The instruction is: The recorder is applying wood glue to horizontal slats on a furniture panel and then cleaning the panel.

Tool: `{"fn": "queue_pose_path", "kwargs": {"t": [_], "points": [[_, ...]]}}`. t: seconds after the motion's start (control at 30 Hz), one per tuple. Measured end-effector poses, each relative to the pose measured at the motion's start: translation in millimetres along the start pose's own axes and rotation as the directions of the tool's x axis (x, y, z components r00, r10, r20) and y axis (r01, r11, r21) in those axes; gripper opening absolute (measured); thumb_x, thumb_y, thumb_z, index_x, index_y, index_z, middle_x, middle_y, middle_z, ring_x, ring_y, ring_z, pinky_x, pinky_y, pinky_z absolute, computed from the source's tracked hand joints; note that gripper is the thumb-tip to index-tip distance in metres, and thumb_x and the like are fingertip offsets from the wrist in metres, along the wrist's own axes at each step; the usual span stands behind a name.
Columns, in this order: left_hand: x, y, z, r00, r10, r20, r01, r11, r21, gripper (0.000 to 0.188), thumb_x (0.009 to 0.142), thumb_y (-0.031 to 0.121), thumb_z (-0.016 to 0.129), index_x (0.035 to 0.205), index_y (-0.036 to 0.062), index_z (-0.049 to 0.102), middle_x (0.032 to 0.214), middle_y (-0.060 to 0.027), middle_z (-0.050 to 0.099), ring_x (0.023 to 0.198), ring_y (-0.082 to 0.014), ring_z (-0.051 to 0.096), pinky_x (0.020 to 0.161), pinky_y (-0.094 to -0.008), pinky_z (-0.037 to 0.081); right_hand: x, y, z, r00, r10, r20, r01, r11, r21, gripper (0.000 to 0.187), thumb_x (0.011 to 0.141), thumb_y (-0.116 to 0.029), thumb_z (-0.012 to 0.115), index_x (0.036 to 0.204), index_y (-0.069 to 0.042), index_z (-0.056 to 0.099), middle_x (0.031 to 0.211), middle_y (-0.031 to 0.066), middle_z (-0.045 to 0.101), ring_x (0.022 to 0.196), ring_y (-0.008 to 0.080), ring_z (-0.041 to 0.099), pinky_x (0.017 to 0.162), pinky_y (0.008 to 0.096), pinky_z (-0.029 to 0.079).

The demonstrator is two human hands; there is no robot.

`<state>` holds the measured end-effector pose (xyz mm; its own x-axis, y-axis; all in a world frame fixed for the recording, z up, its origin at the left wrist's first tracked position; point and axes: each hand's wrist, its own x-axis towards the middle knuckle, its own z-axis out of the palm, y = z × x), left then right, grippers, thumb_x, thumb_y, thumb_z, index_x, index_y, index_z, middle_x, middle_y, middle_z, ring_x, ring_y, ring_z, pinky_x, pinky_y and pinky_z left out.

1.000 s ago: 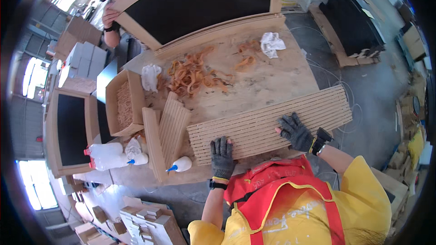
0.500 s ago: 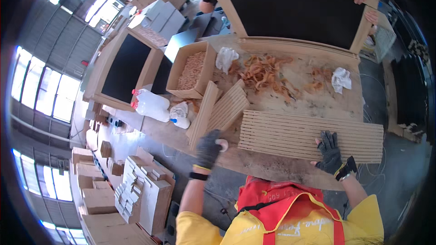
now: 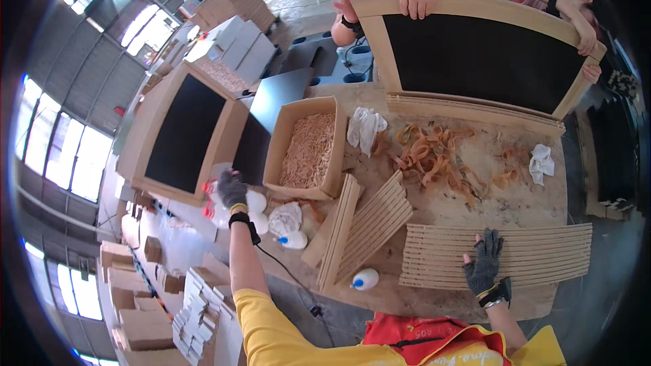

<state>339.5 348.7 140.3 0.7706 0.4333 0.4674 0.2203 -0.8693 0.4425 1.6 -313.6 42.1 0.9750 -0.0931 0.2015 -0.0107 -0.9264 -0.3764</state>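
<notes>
My left hand [image 3: 232, 191], in a dark grey glove, reaches far left over the white plastic jugs [image 3: 256, 211] with red caps. It covers part of them, and whether its fingers grip one cannot be made out. My right hand [image 3: 486, 263], gloved too, lies flat with fingers stretched on a row of light wooden strips [image 3: 542, 257] laid side by side. A small white bottle with a blue tip [image 3: 365, 279] lies near the front edge, left of that row. Another such bottle [image 3: 293, 240] is beside a crumpled white cloth [image 3: 285, 218].
More wooden strips [image 3: 376, 227] lie slanted in the middle. Behind them is a cardboard box [image 3: 271, 169] of small wooden pieces. Orange-brown shavings [image 3: 434, 156] are scattered nearby. Across the table, other people's hands hold a wood-framed black panel [image 3: 485, 61] upright.
My left hand has let go of the small white bottle near the front edge and moved left to the jugs. My right hand stays on the strips. The view has shifted.
</notes>
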Motion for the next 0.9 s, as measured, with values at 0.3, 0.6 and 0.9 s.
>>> {"fn": "queue_pose_path", "kwargs": {"t": [0.3,0.6,0.9], "points": [[-22.3,56.4,142.2,0.778,0.092,0.621,-0.346,0.889,0.301,0.074,0.082,0.029,0.071,0.147,0.0083,0.043,0.138,-0.0255,0.055,0.124,-0.0448,0.056,0.101,-0.0479,0.05,27.0,-23.8,10.7,1.0,0.015,-0.006,-0.015,0.996,-0.085,0.059,0.086,-0.029,0.067,0.137,-0.003,0.053,0.146,0.0261,0.045,0.138,0.0503,0.037,0.115,0.0663,0.025],[-21.9,68.9,191.4,0.591,0.105,0.8,-0.495,0.83,0.257,0.045,0.089,0.028,0.063,0.126,0.0032,0.059,0.12,-0.0286,0.066,0.112,-0.0433,0.064,0.091,-0.0513,0.054,22.5,-21.5,4.0,0.994,0.106,0.006,-0.105,0.99,-0.094,0.059,0.086,-0.031,0.068,0.137,-0.004,0.053,0.146,0.0258,0.046,0.138,0.0493,0.038,0.116,0.0661,0.025],[21.1,35.7,120.0,0.825,-0.12,0.552,0.113,0.992,0.047,0.032,0.092,0.028,0.062,0.103,-0.0002,0.069,0.099,-0.0182,0.072,0.072,-0.0325,0.067,0.067,-0.0451,0.055,18.1,-19.0,6.0,0.999,0.052,-0.008,-0.052,0.996,-0.075,0.06,0.088,-0.031,0.067,0.138,-0.002,0.052,0.147,0.0265,0.044,0.14,0.0482,0.036,0.118,0.0645,0.023]]}}
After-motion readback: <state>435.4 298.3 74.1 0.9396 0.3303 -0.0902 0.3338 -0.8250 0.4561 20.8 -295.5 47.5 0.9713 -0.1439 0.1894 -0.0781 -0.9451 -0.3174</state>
